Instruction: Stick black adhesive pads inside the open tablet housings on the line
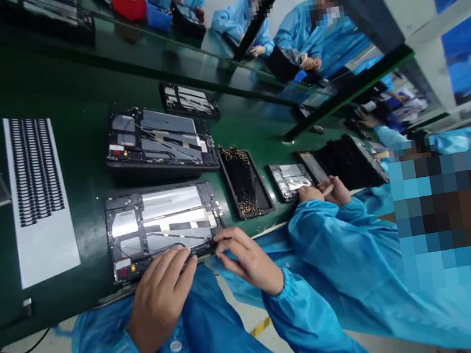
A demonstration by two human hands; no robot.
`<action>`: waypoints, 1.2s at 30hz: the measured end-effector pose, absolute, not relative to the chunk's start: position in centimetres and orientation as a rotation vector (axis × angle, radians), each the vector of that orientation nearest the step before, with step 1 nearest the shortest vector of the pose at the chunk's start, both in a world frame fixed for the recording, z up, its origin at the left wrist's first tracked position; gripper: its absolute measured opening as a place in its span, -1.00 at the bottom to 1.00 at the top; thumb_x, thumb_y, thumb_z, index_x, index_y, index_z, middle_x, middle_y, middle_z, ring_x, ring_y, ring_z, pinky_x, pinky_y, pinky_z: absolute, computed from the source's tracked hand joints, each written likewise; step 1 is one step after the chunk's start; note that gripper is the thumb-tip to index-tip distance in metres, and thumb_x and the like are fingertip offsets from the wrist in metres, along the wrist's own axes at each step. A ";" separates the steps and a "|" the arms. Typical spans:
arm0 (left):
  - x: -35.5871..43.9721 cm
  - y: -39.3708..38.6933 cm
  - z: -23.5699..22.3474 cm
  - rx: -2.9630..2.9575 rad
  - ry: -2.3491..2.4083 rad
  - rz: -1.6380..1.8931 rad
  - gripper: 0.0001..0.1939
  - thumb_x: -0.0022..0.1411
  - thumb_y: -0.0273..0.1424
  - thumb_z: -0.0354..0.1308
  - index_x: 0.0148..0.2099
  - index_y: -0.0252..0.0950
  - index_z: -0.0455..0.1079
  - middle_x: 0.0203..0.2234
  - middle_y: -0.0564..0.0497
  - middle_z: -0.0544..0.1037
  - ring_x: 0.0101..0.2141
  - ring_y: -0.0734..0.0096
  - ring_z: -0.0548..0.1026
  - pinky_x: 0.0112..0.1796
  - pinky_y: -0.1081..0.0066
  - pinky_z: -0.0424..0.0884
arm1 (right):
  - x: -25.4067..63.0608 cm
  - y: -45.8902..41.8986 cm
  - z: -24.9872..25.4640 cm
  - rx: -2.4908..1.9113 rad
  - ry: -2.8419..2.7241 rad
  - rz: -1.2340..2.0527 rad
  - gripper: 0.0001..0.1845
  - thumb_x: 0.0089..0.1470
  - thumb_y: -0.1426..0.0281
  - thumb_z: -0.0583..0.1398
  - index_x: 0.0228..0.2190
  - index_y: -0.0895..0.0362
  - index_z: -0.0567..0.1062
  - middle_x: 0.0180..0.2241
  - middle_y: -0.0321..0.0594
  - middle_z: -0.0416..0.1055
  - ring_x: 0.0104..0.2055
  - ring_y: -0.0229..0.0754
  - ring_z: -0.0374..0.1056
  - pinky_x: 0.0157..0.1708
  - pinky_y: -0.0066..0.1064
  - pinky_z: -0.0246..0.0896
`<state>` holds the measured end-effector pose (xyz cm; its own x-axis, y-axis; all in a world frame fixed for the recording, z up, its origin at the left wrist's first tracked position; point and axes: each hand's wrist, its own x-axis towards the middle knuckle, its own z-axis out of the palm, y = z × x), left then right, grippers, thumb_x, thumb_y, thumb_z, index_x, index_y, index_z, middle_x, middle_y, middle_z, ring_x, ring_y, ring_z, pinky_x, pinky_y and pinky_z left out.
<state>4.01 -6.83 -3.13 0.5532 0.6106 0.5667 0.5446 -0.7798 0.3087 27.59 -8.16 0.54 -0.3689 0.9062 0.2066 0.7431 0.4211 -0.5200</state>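
Observation:
An opened tablet chassis with silver plates and thin cables lies at the near edge of the green bench. My left hand rests on its near edge, fingers together and stretched over the frame. My right hand pinches at the chassis's near right corner, fingertips curled onto a thin part I cannot make out. A second opened tablet chassis lies just behind the first.
A white sheet of black adhesive strips lies to the left. A black tray of small gold screws sits to the right. A co-worker's hands work on another chassis. More workers stand beyond the green rail.

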 end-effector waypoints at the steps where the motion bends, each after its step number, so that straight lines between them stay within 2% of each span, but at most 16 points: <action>1: 4.7 -6.7 -3.4 2.704 1.002 1.025 -0.72 0.34 -0.55 0.08 0.05 -0.32 0.47 0.03 -0.15 0.55 0.08 0.12 0.48 0.09 0.13 0.39 | 27.5 -7.9 0.6 -1.377 -2.240 0.457 -0.90 0.28 0.51 0.12 -0.20 0.10 0.38 -0.12 -0.06 0.39 -0.02 -0.12 0.38 -0.05 -0.28 0.39; 9: 6.7 -6.1 -4.2 2.735 0.993 0.962 -0.73 0.38 -0.52 0.02 0.00 -0.32 0.50 -0.04 -0.09 0.59 0.00 0.22 0.52 0.05 0.22 0.40 | 27.8 -6.4 0.7 -1.340 -2.346 0.483 -0.91 0.27 0.53 0.11 -0.25 0.14 0.40 -0.15 -0.04 0.42 -0.09 -0.10 0.40 -0.07 -0.24 0.39; 20: 6.7 -5.9 -4.7 2.734 0.955 0.988 -0.73 0.37 -0.51 0.02 0.01 -0.32 0.50 -0.04 -0.09 0.60 0.01 0.24 0.51 0.08 0.24 0.37 | 27.5 -5.9 0.6 -1.335 -2.437 0.412 -0.88 0.28 0.53 0.09 -0.26 0.21 0.43 -0.17 0.03 0.45 -0.16 -0.08 0.37 -0.11 -0.20 0.41; 29: 7.0 -5.7 -4.4 2.762 0.951 0.990 -0.73 0.38 -0.49 0.01 0.00 -0.30 0.50 -0.07 -0.09 0.61 -0.04 0.22 0.54 0.02 0.23 0.40 | 27.3 -5.8 0.6 -1.374 -2.459 0.387 -0.85 0.29 0.51 0.08 -0.25 0.18 0.46 -0.16 0.00 0.45 -0.14 -0.07 0.37 -0.12 -0.20 0.42; 36: 7.4 -5.6 -3.9 2.700 1.007 0.936 -0.78 0.35 -0.50 0.08 -0.02 -0.28 0.49 -0.07 -0.07 0.60 -0.02 0.21 0.51 0.03 0.22 0.37 | 29.3 -7.0 0.1 -1.365 -2.125 0.642 -0.89 0.28 0.45 0.16 -0.14 0.09 0.44 -0.09 -0.07 0.37 -0.01 -0.10 0.36 -0.04 -0.22 0.39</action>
<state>7.43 -5.63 -3.95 0.5896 0.6250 0.5117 0.5560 -0.7735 0.3041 29.31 -7.01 0.07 -0.3494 0.9203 0.1759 0.6688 0.3765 -0.6410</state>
